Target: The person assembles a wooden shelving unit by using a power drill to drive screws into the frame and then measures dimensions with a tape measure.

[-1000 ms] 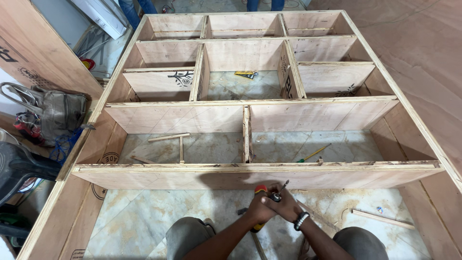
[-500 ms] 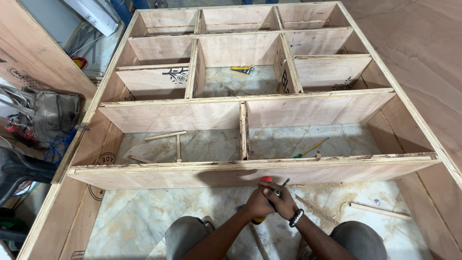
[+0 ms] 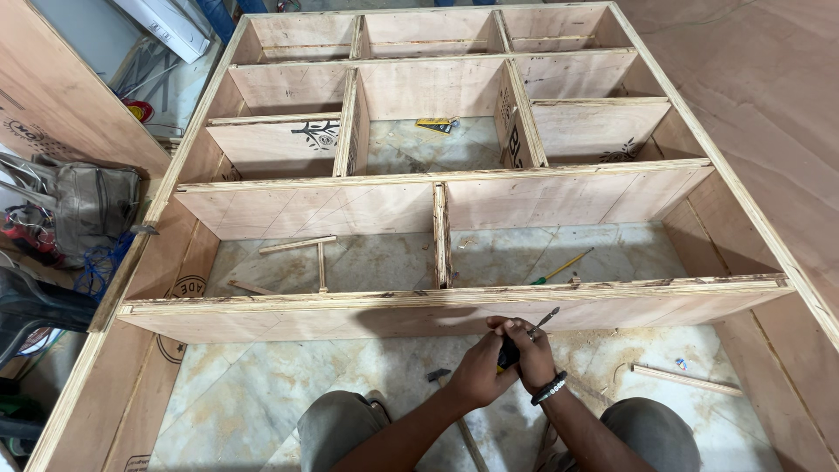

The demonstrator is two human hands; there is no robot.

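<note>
Head view: both hands meet near the bottom centre, just this side of the plywood cabinet frame's [image 3: 454, 297] near rail. The left hand [image 3: 479, 371] and right hand [image 3: 533, 357] are closed together around a small dark-handled tool with a slim metal tip [image 3: 547, 316] (tip pointing far-right). The step looks like fitting or adjusting that tip; next would call for a steady hold.

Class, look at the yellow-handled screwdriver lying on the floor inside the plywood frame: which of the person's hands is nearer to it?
Right. The right hand is just below and left of the yellow-handled screwdriver, across the front plywood rail. The left hand sits further left and lower.
</note>
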